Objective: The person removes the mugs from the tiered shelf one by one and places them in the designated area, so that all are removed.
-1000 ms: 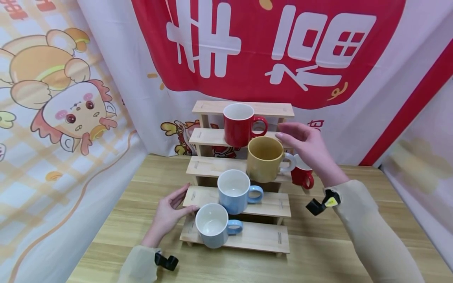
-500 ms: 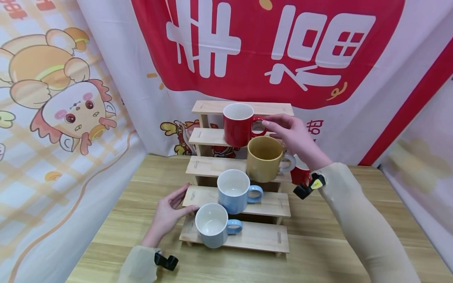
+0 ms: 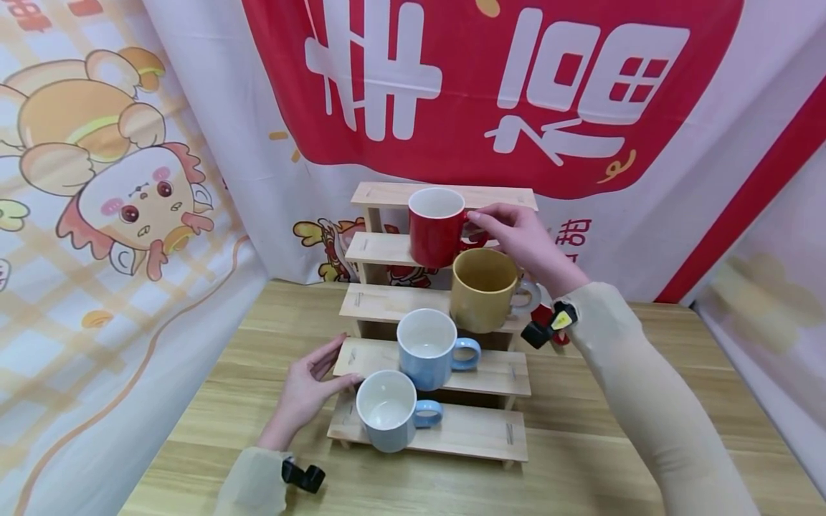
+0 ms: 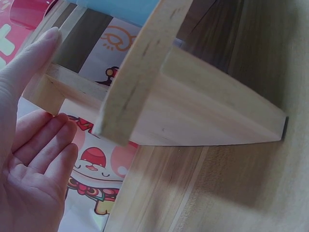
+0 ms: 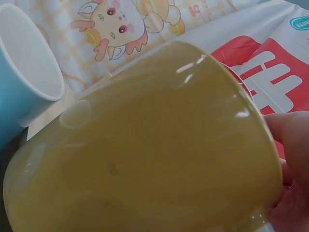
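Note:
A red mug (image 3: pixel 436 233) stands high on a stepped wooden rack (image 3: pixel 464 433), and my right hand (image 3: pixel 532 240) pinches its handle with thumb and fingers. Just below that hand is a yellow mug (image 3: pixel 480 297), which hides most of the red one in the right wrist view. Two blue mugs, one light (image 3: pixel 426 351) and one paler (image 3: pixel 386 412), occupy the lower steps. At the rack's left side my left hand (image 3: pixel 306 390) holds the edge; in the left wrist view its thumb and fingertips are on either side of a wooden piece (image 4: pixel 72 84).
Another red mug (image 3: pixel 561 335) is partly hidden behind my right wrist, to the right of the rack. The rack stands on a wood-grain table (image 3: pixel 258 344). A printed cloth (image 3: pixel 310 179) hangs behind it, with more cloth at both sides.
My right hand has moved left from beside the rack's upper right to the red mug's handle, and its fingers have closed there. My left hand and the mugs on the rack have not moved.

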